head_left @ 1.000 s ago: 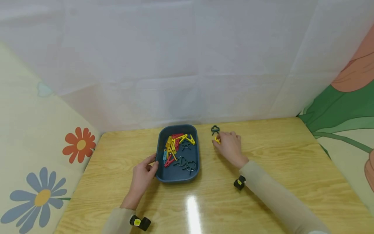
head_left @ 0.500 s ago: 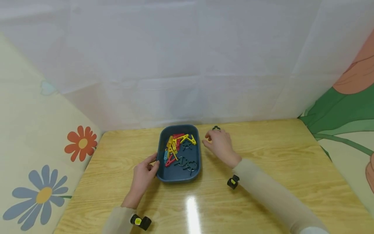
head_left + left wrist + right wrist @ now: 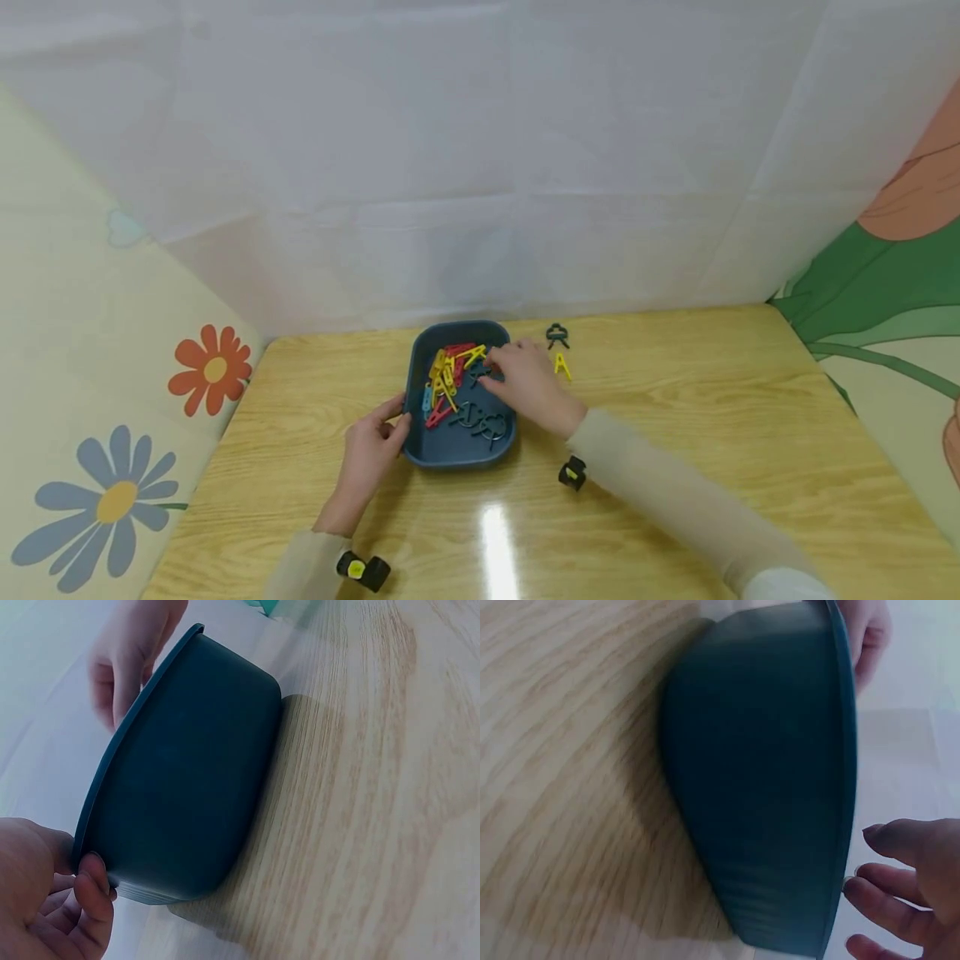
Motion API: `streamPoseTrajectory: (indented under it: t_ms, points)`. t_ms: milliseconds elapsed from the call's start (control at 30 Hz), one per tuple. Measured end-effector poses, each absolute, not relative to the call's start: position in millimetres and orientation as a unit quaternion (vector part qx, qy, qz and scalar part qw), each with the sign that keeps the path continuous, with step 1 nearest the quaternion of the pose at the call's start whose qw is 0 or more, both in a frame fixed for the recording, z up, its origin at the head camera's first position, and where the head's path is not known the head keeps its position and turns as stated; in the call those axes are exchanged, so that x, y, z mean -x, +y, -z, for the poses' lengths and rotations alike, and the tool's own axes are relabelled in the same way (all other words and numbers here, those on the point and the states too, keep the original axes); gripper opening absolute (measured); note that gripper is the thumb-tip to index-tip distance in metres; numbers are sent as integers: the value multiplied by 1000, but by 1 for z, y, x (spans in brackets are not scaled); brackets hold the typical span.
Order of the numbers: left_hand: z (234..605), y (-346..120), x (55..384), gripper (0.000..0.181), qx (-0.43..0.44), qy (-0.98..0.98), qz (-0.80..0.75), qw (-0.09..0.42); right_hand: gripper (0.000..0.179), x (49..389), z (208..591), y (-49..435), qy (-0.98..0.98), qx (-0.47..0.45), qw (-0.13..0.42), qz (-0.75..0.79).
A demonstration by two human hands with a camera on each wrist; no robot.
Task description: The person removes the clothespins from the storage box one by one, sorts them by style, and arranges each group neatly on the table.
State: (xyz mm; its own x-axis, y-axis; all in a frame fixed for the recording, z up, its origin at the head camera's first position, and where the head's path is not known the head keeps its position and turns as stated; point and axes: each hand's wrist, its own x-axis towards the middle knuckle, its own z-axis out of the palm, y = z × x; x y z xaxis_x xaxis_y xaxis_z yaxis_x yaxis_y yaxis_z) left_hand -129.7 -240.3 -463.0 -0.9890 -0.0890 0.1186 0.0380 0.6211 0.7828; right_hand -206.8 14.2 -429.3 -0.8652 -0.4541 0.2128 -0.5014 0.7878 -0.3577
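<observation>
A dark blue plastic tray stands on the wooden table with several small clips in it. My left hand grips its left rim between thumb and fingers, as the left wrist view also shows. Yellow clothespins, red clothespins and a blue clothespin lie toward the tray's left side. Dark green clips with metal rings lie toward the right. My right hand reaches over the right rim above the clips. In the right wrist view its fingers are spread, with nothing between them.
Right of the tray, a dark green clip lies near the table's back edge, with a yellow clothespin just in front of it. White sheeting hangs behind the table. Flower-patterned panels flank both sides.
My right hand has let go of the yellow clothespin beside the green clip on the table and moved left over the tray. My left hand stays on the rim.
</observation>
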Motion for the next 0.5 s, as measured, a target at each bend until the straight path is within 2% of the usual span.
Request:
streamPoseTrajectory:
  t_ms: [267,500]
  points:
    - [463,-240,129,39,-9,-897,433,87,26,204,435,-8,-940,-295,45,-166]
    - [461,-240,127,40,-16,-900,430,78,26,206,439,-23,-938,-323,11,-124]
